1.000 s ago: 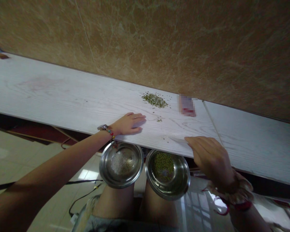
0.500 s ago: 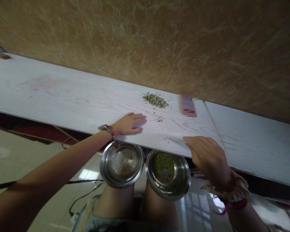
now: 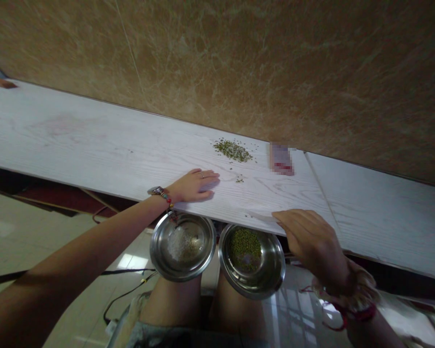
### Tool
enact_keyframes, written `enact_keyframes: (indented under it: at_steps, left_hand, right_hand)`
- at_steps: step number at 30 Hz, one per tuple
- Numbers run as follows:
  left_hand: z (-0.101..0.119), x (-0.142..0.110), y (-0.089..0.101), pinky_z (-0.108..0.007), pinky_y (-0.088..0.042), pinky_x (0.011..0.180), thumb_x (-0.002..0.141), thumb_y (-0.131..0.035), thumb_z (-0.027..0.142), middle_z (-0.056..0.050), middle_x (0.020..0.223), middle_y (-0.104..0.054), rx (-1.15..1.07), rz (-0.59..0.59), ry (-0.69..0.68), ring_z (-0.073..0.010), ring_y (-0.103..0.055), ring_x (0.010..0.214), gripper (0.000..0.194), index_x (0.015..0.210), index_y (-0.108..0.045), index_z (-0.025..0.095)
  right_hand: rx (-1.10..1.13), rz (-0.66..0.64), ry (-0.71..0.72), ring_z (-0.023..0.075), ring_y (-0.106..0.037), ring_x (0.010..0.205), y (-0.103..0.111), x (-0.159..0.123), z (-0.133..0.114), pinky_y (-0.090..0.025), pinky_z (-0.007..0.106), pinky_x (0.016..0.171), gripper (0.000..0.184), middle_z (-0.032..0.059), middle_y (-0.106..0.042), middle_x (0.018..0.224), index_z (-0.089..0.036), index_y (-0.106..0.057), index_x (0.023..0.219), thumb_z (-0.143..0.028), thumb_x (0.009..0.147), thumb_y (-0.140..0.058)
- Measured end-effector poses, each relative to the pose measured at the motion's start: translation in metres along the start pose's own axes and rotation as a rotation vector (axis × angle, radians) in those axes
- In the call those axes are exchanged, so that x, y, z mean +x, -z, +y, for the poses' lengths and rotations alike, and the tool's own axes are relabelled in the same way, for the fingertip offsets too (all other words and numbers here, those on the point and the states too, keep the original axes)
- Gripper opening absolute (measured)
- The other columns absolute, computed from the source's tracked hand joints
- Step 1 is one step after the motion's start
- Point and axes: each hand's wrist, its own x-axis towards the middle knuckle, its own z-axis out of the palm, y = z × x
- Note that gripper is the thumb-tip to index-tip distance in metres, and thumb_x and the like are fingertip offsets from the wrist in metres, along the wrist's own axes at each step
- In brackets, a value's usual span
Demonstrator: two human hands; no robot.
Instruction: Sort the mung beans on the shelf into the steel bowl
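Right hand point(image 3: 310, 237) pinches a pale strip point(image 3: 261, 217), left hand point(image 3: 192, 186) spread flat on the counter point(image 3: 159, 150)

left hand point(image 3: 191, 187) flat on board point(image 3: 105, 150), right hand point(image 3: 313, 238) holding thin strip point(image 3: 264, 217) — green grains point(image 3: 235, 151)

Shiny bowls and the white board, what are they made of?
The left bowl and right bowl look like polished stainless steel: they're silvery with bright reflections. The white board may be wood or printed laminate, pale-finished: grain lines show.
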Motion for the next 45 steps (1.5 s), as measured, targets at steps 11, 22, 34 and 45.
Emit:
enact_keyframes:
  at_steps: [11,22,34,45]
  left_hand:
    - [0.001,-0.001,0.0,-0.04,-0.024,0.105,0.089,-0.038,0.044,-0.006,0.143,-0.04,-0.004,0.007,-0.004,-0.0206,-0.036,0.13,0.048,0.13,-0.044,0.02]
    - [0.002,-0.001,0.001,-0.041,-0.025,0.106,0.088,-0.039,0.044,-0.006,0.143,-0.04,-0.009,-0.008,0.009,-0.0211,-0.036,0.13,0.047,0.129,-0.045,0.021]
    - [0.003,0.0,0.002,-0.04,-0.026,0.105,0.088,-0.041,0.043,-0.005,0.142,-0.04,-0.005,-0.006,0.021,-0.0215,-0.038,0.129,0.047,0.129,-0.045,0.021]
    - [0.002,-0.001,0.0,-0.038,-0.025,0.105,0.089,-0.041,0.044,-0.004,0.142,-0.042,-0.002,0.014,0.013,-0.0199,-0.038,0.129,0.045,0.128,-0.046,0.023]
  right_hand:
    - [0.093,-0.06,-0.041,0.0148,-0.059,0.074,0.019,-0.004,-0.008,-0.044,0.029,0.069,0.022,0.0059,-0.067,0.082,-0.014,-0.061,0.093,-0.007,0.085,-0.042]
    - [-0.142,0.144,-0.02,0.0174,-0.063,0.083,-0.022,0.001,0.02,-0.046,0.03,0.077,0.026,0.008,-0.07,0.086,-0.012,-0.061,0.098,0.001,0.08,-0.048]
    - [-0.094,0.171,0.014,0.0163,-0.063,0.079,-0.058,0.022,0.039,-0.045,0.03,0.073,0.026,0.0049,-0.071,0.083,-0.016,-0.064,0.092,-0.004,0.084,-0.042]
    - [-0.132,0.203,-0.018,0.0162,-0.062,0.078,-0.062,0.026,0.04,-0.044,0.03,0.073,0.023,0.005,-0.071,0.083,-0.016,-0.063,0.091,-0.004,0.083,-0.046]
